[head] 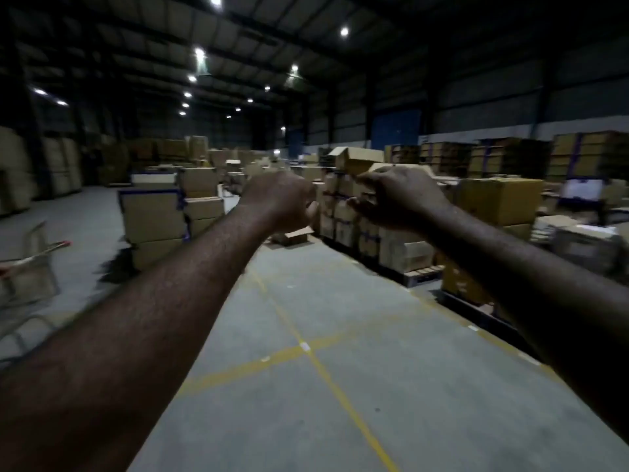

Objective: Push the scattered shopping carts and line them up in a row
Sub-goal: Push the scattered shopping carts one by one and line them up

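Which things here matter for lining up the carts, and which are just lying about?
For the job:
shopping cart, blurred at the far left
left hand and right hand, both holding nothing

Just lying about:
stacked boxes
pallet
yellow floor lines

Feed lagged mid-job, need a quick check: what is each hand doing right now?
Left hand: closed in a fist, holding nothing.
Right hand: open, fingers loosely bent, holding nothing.
Neither touches the shopping cart.
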### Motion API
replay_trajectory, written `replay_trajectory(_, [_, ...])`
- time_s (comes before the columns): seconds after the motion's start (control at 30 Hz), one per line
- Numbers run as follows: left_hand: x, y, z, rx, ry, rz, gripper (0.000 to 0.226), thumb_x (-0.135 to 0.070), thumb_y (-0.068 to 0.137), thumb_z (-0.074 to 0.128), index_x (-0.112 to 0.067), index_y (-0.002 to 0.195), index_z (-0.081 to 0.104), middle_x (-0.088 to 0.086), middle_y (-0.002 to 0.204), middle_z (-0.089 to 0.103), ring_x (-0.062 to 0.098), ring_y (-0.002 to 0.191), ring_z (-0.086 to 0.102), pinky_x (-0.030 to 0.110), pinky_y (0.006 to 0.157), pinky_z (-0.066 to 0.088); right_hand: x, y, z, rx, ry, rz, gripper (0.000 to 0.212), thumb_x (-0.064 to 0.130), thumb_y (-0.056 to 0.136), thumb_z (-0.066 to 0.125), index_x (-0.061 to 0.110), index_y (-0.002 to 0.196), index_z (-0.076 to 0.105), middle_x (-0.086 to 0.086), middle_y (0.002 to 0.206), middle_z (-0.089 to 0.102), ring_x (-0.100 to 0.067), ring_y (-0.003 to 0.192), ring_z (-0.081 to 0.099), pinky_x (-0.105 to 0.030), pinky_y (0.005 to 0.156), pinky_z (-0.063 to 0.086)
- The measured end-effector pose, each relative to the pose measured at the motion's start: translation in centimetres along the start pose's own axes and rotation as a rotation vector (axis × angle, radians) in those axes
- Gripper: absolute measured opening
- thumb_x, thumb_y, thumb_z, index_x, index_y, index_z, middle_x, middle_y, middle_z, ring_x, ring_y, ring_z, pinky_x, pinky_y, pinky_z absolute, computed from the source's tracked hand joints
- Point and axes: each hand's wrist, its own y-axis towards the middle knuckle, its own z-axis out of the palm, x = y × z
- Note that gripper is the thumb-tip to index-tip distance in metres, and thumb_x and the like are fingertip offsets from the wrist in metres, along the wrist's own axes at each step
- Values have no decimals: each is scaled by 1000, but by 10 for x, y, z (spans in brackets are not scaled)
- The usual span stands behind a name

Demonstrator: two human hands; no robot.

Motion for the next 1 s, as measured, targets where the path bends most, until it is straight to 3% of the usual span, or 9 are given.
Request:
replay_trajectory(0.1, [59,-11,12,17,63,-66,30,-47,95,52,-31,113,70,0,111,72,23,96,66,38,74,55,44,40,18,0,74,-65,50,56,99,50,27,140,56,-7,132,66,-31,111,65,-41,83,55])
replay_trajectory(0.23, [135,-32,24,75,130,-169,36,-44,96,56,-28,126,67,4,121,71,26,108,65,33,75,48,114,95,49,31,140,-180,58,57,98,51,24,145,52,-6,143,58,-30,125,57,-46,95,51])
replay_trajectory(0.3, [168,-40,32,74,145,-206,36,-44,96,57,-27,125,68,2,119,71,23,104,66,32,71,47,143,123,68,29,158,-213,62,59,98,51,26,151,46,-4,151,50,-30,136,48,-52,106,43])
replay_trajectory(0.4, [219,-51,47,107,174,-258,31,-43,95,55,-27,115,71,0,100,72,20,85,65,33,68,54,191,162,100,36,186,-255,66,60,98,50,29,154,38,-4,162,35,-30,149,31,-59,115,32])
replay_trajectory(0.47, [249,-60,54,125,194,-282,33,-43,94,56,-27,120,69,0,103,71,20,88,65,34,70,54,220,187,119,44,209,-286,67,61,98,50,30,155,35,-6,166,26,-30,153,20,-62,119,24])
replay_trajectory(0.57, [293,-72,63,137,226,-315,42,-41,95,59,-25,133,61,1,124,67,21,111,62,36,80,51,260,220,143,25,270,-322,71,61,97,50,31,158,29,-7,169,17,-30,156,10,-65,121,13])
replay_trajectory(0.67, [335,-85,71,182,276,-376,47,-42,95,60,-24,139,56,1,135,61,23,124,55,42,92,49,298,247,162,50,318,-358,73,61,97,51,29,158,27,-7,169,13,-30,156,7,-66,121,11])
replay_trajectory(0.83, [404,-98,100,254,339,-493,50,-43,94,60,-24,141,55,1,139,59,24,128,51,46,100,46,348,295,206,64,392,-446,73,60,97,53,30,158,26,-8,169,13,-29,156,6,-66,121,10])
replay_trajectory(1.0, [471,-93,141,291,405,-546,51,-46,95,58,-27,142,53,-3,142,56,22,129,50,45,98,45,388,357,261,76,443,-522,73,60,97,52,30,159,25,-6,170,11,-27,156,4,-65,120,6])
